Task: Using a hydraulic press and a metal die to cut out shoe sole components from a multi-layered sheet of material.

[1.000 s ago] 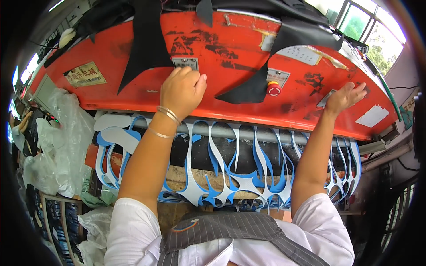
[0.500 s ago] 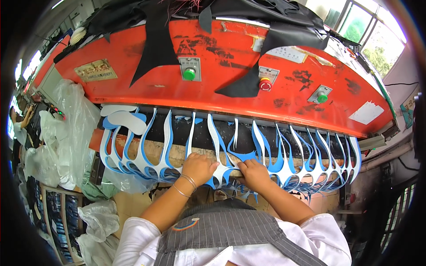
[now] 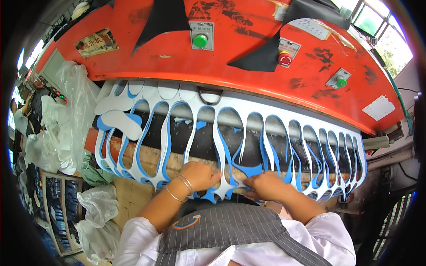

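Observation:
A layered white and blue foam sheet (image 3: pixel 242 105) full of sole-shaped openings lies across the bed of a red press, its front strips hanging over the near edge. My left hand (image 3: pixel 200 176) is closed on a narrow strip near the middle of that front edge. Just to the right, my right hand (image 3: pixel 268 186) also grips the sheet, its fingertips partly hidden. Two cut sole pieces rest on the sheet's left end: a white one (image 3: pixel 114 105) and a white-and-blue one (image 3: pixel 122 124). A curved metal piece (image 3: pixel 210 94), perhaps a cutting die, shows under the press edge.
The red press body (image 3: pixel 146 57) stands across the far side, with a green button (image 3: pixel 200 41), a red knob (image 3: pixel 285 58) and another green button (image 3: pixel 341 83). Black material (image 3: pixel 166 20) drapes over it. Clear plastic bags (image 3: pixel 73 111) and a rack (image 3: pixel 57 213) are at left.
Both hands have come nearer my body, drawing the sheet with them. More of its white far part now shows from under the press, along with the curved metal piece. My view has shifted too.

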Demonstrator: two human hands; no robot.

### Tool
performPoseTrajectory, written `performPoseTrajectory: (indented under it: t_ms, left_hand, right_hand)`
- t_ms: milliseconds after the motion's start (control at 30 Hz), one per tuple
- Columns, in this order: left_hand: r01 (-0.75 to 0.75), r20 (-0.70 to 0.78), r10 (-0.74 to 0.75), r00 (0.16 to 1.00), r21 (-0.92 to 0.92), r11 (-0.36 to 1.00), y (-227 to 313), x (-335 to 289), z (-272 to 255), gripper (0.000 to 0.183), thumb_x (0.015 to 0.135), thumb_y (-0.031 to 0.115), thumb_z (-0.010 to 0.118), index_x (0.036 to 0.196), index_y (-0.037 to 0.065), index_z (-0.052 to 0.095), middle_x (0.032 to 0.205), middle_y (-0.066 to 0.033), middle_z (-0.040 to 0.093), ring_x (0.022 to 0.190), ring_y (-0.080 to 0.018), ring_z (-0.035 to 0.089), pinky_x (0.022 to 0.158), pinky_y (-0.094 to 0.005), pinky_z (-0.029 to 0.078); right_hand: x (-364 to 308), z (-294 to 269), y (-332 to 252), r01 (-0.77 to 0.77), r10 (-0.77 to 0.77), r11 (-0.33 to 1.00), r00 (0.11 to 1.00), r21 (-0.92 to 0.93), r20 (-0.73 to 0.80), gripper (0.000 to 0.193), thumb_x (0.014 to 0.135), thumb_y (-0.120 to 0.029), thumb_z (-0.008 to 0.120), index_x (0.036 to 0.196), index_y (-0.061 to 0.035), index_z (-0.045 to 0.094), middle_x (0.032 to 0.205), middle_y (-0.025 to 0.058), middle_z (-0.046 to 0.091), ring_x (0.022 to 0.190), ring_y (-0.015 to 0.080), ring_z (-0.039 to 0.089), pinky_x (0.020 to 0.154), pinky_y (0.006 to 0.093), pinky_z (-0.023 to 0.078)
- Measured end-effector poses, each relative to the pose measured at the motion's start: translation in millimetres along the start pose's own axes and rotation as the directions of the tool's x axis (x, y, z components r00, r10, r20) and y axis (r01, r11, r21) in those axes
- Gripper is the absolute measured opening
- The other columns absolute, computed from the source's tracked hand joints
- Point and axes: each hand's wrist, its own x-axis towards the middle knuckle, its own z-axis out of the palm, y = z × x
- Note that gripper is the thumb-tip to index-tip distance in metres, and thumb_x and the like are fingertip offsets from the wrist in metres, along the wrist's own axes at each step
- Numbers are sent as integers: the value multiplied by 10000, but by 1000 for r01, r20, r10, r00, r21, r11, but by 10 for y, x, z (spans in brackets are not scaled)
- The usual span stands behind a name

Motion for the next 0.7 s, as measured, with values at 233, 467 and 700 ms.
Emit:
performPoseTrajectory:
  t_ms: [233,467,700]
  left_hand:
    - [-227,-608,69,791,-186,956,-592,336,-191,279,801,283,703,1020,116,659,979,-88,619,916,-312,623,754,-414,511]
    - [-253,-655,121,746,-110,961,-1213,636,524,158,758,228,741,739,97,657,767,-36,588,681,-257,609,596,-361,479]
    - [-489,-869,99,484,-175,854,-1584,795,549,174,730,141,736,645,72,601,693,-56,549,635,-261,566,569,-366,454]
  right_hand:
    - [1126,-778,-67,118,-164,986,842,-121,-514,335,867,-291,627,1165,-139,612,978,119,663,941,318,639,777,435,518]
    - [2834,-923,69,99,-253,820,946,-564,-202,774,609,-154,818,1312,-211,500,1402,110,423,1285,302,430,1022,408,420]
    - [3598,-784,142,188,-349,790,921,-583,-175,846,470,-180,863,1247,-183,530,1280,112,490,1234,316,451,1036,413,382]
